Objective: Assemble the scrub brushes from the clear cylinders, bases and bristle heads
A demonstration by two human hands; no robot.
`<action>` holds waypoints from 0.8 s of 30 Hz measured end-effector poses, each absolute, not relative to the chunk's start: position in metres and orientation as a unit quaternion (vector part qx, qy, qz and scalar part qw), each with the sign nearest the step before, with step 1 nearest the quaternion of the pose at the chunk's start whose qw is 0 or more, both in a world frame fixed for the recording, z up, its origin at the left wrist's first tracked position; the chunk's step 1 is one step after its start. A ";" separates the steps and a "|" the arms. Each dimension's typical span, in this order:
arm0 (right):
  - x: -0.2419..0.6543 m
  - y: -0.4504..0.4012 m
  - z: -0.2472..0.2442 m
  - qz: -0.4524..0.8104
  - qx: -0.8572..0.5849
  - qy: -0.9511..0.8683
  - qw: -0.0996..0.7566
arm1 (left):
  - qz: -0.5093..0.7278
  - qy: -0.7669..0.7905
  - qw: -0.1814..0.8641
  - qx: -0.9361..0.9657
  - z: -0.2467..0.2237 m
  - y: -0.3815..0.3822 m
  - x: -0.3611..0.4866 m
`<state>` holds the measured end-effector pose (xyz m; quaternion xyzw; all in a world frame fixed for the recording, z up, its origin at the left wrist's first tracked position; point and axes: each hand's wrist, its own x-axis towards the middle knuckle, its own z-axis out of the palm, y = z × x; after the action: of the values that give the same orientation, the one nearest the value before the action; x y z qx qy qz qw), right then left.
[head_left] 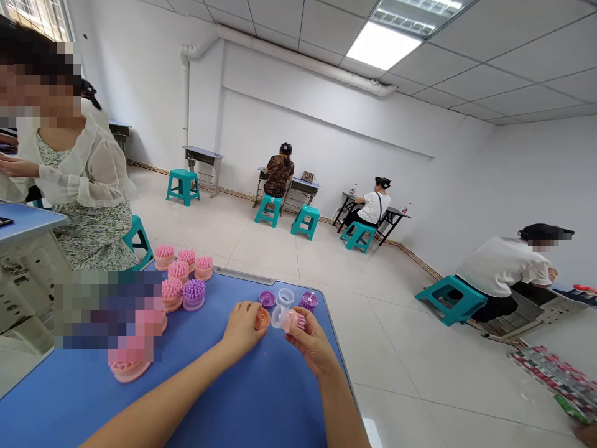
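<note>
My left hand [243, 325] is closed round a small orange round cup [262, 318], its hollow side facing the other hand. Between the fingers of my right hand [313, 343] is a pink bristle brush head [293, 320] with a translucent collar [278, 316], tilted on its side. The two parts are close together; whether they touch, I cannot tell. Just beyond lie a purple round cap [267, 299], a translucent ring [286, 296] and a purple bristle piece [309, 301]. To the left stand several pink brushes [178, 271] and a purple brush [194, 294].
The blue table [261, 392] has its right edge close to my right forearm. A person [93, 168] sits at a neighbouring desk on the left. Other people sit farther off along the walls, among several green stools [183, 186]. Bottles [555, 373] stand on the floor at right.
</note>
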<state>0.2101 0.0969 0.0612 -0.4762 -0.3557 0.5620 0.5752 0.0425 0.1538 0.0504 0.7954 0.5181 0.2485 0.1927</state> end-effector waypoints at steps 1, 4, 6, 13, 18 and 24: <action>0.209 0.096 0.061 0.566 -0.472 -0.364 0.569 | 0.252 0.503 0.194 0.804 0.053 0.150 0.039; 0.207 0.094 0.063 0.575 -0.457 -0.400 0.548 | 0.260 0.471 0.195 0.820 0.059 0.138 0.027; 0.205 0.092 0.065 0.579 -0.448 -0.420 0.536 | 0.283 0.448 0.199 0.825 0.061 0.133 0.019; 0.200 0.092 0.064 0.602 -0.426 -0.453 0.501 | 0.384 0.361 0.318 0.788 0.049 0.129 0.004; 0.197 0.096 0.055 0.617 -0.417 -0.463 0.480 | 0.417 0.317 0.387 0.759 0.042 0.126 0.007; 0.198 0.095 0.052 0.614 -0.410 -0.461 0.492 | 0.414 0.299 0.453 0.731 0.048 0.124 0.008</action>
<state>0.1977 0.0946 0.0522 -0.4098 -0.4612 0.6143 0.4920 0.0077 0.1235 0.0484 0.7308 0.2992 0.4142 0.4526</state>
